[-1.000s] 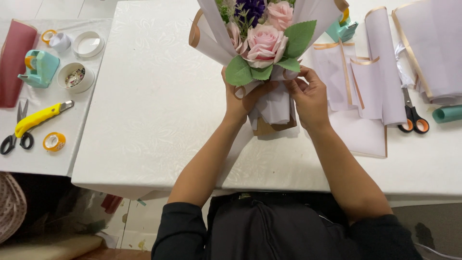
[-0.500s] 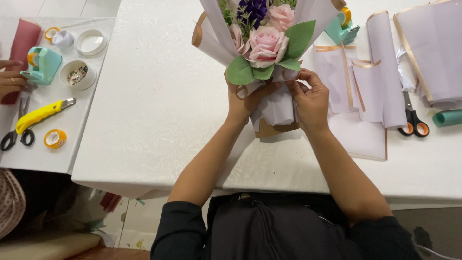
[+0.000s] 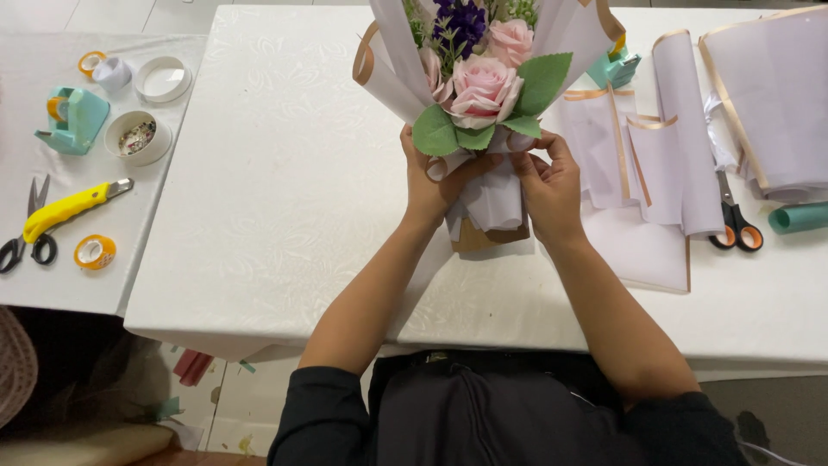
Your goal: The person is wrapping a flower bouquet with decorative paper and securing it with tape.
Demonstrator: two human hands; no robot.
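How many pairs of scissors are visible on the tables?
2. One pair of black-handled scissors lies at the far left edge, beside the yellow utility knife. One pair of orange-handled scissors lies on the right, beside the wrapping paper sheets. Others may be hidden under paper.

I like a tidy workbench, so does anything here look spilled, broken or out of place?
Nothing stands out. Both hands, left and right, grip the wrapped bouquet upright at its neck. The wrapping sheets lie loosely overlapped, the orange-handled scissors beside them, and the yellow utility knife rests flat on the side table.
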